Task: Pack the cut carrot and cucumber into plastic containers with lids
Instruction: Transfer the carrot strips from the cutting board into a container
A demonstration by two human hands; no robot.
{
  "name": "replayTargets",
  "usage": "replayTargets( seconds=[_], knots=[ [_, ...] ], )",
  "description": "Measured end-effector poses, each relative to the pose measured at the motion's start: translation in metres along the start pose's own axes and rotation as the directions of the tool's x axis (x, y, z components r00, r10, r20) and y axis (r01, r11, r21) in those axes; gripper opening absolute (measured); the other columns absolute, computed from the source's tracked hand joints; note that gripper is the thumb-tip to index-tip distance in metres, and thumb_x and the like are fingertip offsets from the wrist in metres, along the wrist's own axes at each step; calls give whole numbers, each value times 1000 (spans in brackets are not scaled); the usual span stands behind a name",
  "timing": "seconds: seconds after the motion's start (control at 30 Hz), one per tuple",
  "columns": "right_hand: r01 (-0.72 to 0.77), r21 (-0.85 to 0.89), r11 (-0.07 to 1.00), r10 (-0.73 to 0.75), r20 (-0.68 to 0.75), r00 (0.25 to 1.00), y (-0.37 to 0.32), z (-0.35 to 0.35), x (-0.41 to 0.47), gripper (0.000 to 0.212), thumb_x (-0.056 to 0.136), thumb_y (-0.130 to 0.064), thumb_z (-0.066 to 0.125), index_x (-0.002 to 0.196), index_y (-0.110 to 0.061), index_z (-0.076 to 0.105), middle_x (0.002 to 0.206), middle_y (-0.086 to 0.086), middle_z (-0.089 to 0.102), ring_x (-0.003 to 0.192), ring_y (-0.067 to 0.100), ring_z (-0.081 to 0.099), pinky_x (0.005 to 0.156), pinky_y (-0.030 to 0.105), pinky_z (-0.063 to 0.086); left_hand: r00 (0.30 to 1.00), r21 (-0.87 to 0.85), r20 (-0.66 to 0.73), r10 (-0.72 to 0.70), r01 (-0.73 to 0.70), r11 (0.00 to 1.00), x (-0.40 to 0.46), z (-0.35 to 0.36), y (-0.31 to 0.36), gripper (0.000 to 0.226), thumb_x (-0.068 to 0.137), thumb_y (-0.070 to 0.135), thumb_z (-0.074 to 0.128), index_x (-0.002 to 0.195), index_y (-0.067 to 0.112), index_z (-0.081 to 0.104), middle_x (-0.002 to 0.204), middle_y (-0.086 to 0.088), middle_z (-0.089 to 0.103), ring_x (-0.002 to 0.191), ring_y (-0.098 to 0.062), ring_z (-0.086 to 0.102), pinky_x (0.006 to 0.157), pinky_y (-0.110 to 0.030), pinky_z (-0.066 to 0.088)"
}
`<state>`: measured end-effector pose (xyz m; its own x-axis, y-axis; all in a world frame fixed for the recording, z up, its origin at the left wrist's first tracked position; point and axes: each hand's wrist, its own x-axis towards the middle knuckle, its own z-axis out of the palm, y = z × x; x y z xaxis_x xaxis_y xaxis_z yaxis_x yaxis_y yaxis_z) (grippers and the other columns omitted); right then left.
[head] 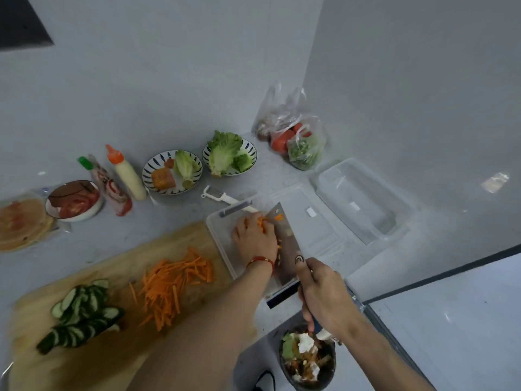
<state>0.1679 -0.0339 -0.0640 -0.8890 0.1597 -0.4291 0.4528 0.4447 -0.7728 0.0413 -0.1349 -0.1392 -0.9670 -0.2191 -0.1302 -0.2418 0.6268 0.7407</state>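
Observation:
A pile of carrot strips [174,286] and sliced cucumber [81,311] lie on the wooden cutting board [118,359]. Right of the board stands a clear plastic container [218,235]. Over it, my left hand [255,238] is closed on a handful of carrot strips beside the flat blade of a cleaver [284,244]. My right hand [324,297] grips the cleaver's handle. A clear lid [315,224] lies right of the container, and a second clear container [363,201] sits further right.
Along the wall stand two bowls of lettuce [229,156], a bowl of tomato slices [74,201], two sauce bottles [125,172], a peeler [217,194], flatbreads [22,221] and a bag of vegetables [293,136]. A bin of scraps [307,359] sits below the counter edge.

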Motion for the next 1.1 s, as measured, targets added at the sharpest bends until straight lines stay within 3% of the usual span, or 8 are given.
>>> replayTargets(
  seconds=[0.1,0.33,0.57,0.67,0.77,0.87,0.97,1.1],
  knots=[
    [24,-109,994,-25,-6,1000,-5,-13,2,38,109,-37,38,80,-17,53,42,7,60,28,27,59,33,36,52,996,160,89,-8,-6,987,13,-9,-10,36,99,22,41,127,30,61,135,-3,56,129,-27,45,110,-44,36],
    [51,-293,955,-53,1,999,-24,-16,0,39,109,-35,37,84,-10,53,54,20,65,33,31,63,40,45,59,995,-13,81,58,-57,998,1,-39,-5,45,89,2,46,127,23,60,137,0,58,128,-22,53,105,-35,43],
    [32,-250,968,-34,-2,999,-30,0,-3,41,109,-31,35,83,-5,53,43,12,63,28,23,60,39,31,53,779,45,474,410,-487,872,-32,-45,-21,100,86,-4,59,156,24,-6,165,7,-12,153,-14,-1,124,-33,15],
    [1,-204,979,-6,-27,1000,-27,5,-3,42,109,-31,35,81,-6,54,39,10,63,28,23,60,38,30,53,777,130,550,307,-443,887,-32,-51,-21,82,88,-4,53,156,15,11,165,-5,12,152,-23,16,123,-34,20],
    [3,-195,981,-22,-92,996,-26,8,-4,39,109,-30,35,84,-8,56,45,14,66,30,26,62,37,32,54,821,202,542,179,-335,920,-24,-69,-12,34,89,3,47,121,12,55,116,-14,65,113,-34,61,91,-40,51],
    [15,-209,978,-43,-131,990,-30,8,-1,40,109,-30,34,84,-8,55,50,15,68,31,27,64,39,29,54,829,200,483,281,-417,887,-19,-78,-7,41,85,1,48,124,12,53,116,-14,64,111,-34,61,87,-40,52],
    [17,-186,982,-42,-137,990,-35,8,2,40,109,-28,35,84,-5,56,46,12,65,30,26,63,39,32,56,697,71,550,460,-588,806,-30,-73,-10,83,85,-1,52,156,20,13,164,-2,18,146,-22,29,117,-39,35],
    [-21,-94,995,9,-127,992,-36,5,3,41,109,-28,38,87,0,60,44,11,64,29,24,61,42,37,59,626,208,662,411,-681,702,-38,-61,-23,94,89,5,57,155,14,-9,166,-2,-9,152,-21,12,120,-35,28]
  ],
)
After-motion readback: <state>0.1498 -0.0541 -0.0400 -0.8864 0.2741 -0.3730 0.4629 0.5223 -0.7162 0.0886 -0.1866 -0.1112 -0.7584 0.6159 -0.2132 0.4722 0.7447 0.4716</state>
